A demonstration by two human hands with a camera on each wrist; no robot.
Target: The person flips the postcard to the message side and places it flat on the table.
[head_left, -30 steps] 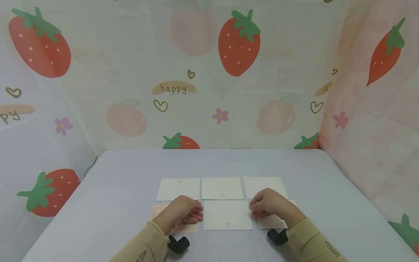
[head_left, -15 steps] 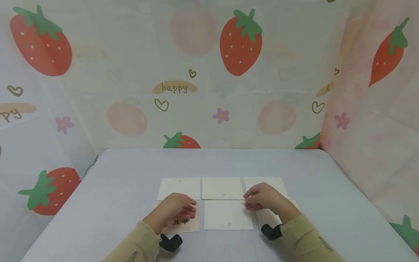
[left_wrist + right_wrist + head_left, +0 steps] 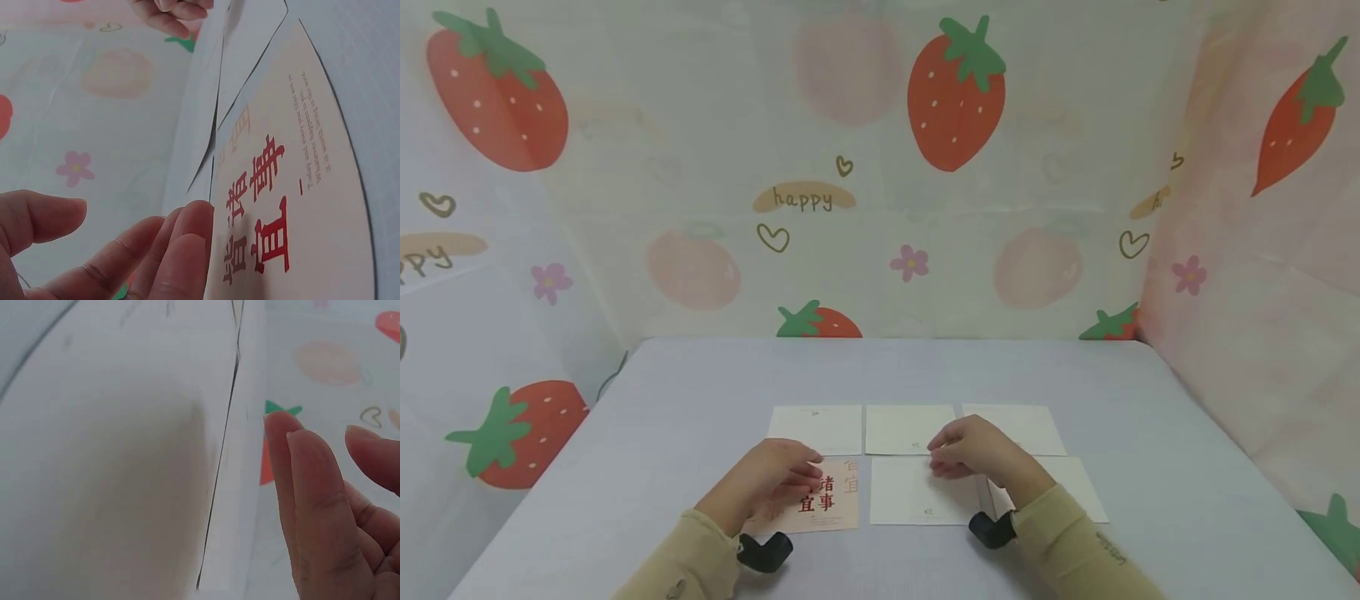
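A pink card (image 3: 835, 515) with red Chinese characters lies printed side up at the front left. Over its left part hovers my left hand (image 3: 767, 479), fingers relaxed and holding nothing; in the left wrist view the fingertips (image 3: 197, 215) overlap the card's edge. My right hand (image 3: 977, 454) hangs with loosely bent fingers over the front middle white card (image 3: 898, 496), and nothing is in its grasp. That card, plain with a small mark, fills much of the right wrist view. A front right white card (image 3: 1071, 492) is partly hidden by my right wrist.
Behind these, a row of three white cards lies on the pale tablecloth: left (image 3: 820, 429), middle (image 3: 906, 429) and right (image 3: 1026, 425). Strawberry-printed curtains (image 3: 865, 133) enclose the table's back and sides. Black curved pieces (image 3: 766, 552) sit at both wrists.
Both hands have drifted left. The right hand passed from the gap beside the front right card to above the middle one; the left hand uncovered more of the pink card's characters.
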